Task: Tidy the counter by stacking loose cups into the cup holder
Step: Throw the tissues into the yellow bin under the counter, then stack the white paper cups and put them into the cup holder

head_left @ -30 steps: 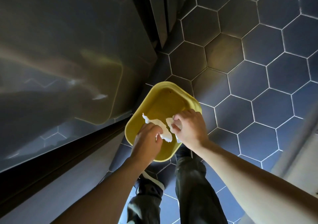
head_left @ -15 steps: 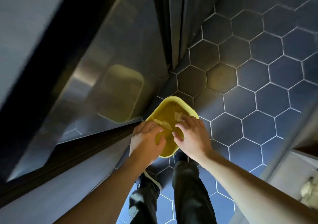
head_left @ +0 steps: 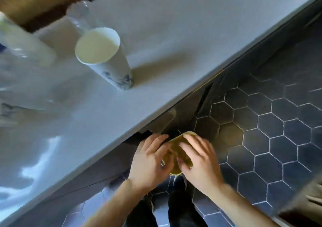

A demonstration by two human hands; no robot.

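Observation:
A yellow tray [head_left: 176, 147] is held low above the floor, just off the counter's front edge, and my two hands cover most of it. My left hand [head_left: 149, 160] lies on its left side and my right hand [head_left: 200, 158] on its right, fingers curled on it. A white paper cup [head_left: 102, 52] with a dark print near its base stands on the grey counter [head_left: 156, 35]. A blurred stack of white cups [head_left: 24, 40] lies at the counter's left. The paper scraps seen earlier are hidden.
A brown wooden box [head_left: 33, 2] sits at the counter's far left corner. Dark hexagon floor tiles [head_left: 278, 131] fill the right side. A steel cabinet front [head_left: 183, 115] runs under the counter edge. My dark trouser legs [head_left: 183, 207] show below the hands.
The view has swung up from the floor and cabinet onto the counter top with its cups. The hands have closed in over the tray, and the white paper scraps are no longer visible.

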